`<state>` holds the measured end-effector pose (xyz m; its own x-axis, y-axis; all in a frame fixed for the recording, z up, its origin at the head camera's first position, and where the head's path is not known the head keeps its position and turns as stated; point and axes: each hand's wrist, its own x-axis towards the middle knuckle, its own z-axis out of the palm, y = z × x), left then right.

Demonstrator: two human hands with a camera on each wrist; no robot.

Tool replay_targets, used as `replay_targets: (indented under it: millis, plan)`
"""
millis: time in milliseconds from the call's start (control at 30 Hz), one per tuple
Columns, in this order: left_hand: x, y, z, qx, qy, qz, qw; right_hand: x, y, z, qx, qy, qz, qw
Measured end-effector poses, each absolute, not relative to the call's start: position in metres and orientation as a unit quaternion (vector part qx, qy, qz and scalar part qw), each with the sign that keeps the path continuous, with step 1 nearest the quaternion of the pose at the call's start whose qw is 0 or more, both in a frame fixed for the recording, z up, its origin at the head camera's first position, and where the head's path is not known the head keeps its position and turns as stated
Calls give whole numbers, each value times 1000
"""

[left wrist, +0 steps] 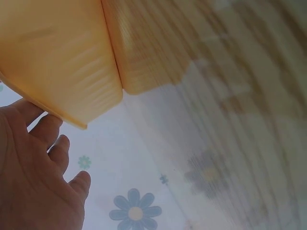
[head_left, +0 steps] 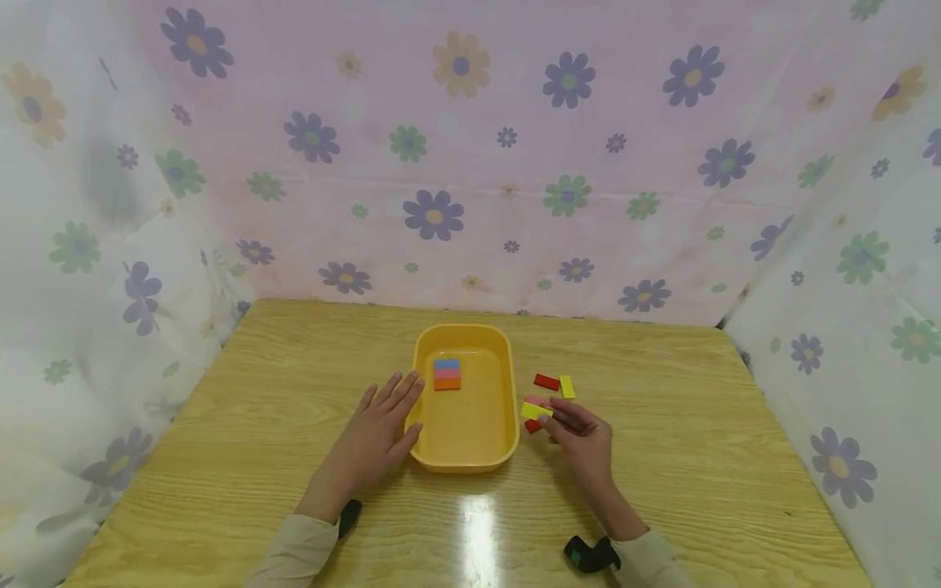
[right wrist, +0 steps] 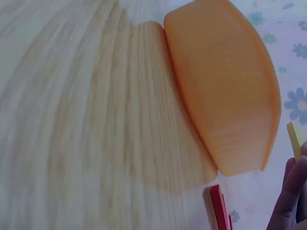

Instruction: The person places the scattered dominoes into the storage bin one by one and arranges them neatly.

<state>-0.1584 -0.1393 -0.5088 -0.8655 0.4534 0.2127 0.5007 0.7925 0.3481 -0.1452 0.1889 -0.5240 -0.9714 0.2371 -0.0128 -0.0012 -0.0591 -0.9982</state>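
Observation:
Between thumb and fingers my right hand [head_left: 586,445] pinches a yellow block [head_left: 537,411], raised just right of the yellow tray [head_left: 463,467]. The right wrist view also shows this yellow block [right wrist: 294,139], at its right edge. My left hand [head_left: 375,433] rests against the tray's left rim with its fingers extended. Inside the tray, near its upper left, a blue block [head_left: 447,364], a pink block [head_left: 447,374] and an orange block [head_left: 447,384] lie side by side in a row.
Right of the tray lie a red block [head_left: 546,381] and another yellow block [head_left: 567,387]. A pink block [head_left: 536,401] and a second red block [head_left: 532,426] are partly hidden by the held block. Flowered cloth [head_left: 470,163] hangs around the wooden table [head_left: 662,384].

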Motion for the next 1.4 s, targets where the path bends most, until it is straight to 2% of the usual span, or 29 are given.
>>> replay_targets:
  millis: [767,1133,1400]
  plan:
    - [-159,-139,-508,-251,-947,-193,51,-141,134,-503,-75,-628,771,77]
    - [-158,-139,-506,-247,-947,-199,45,-150,107,-488,-67,-586,801,104]
    - [-159,-139,-507,-249,-948,-194,50,-165,84,-477,-74,-564,818,89]
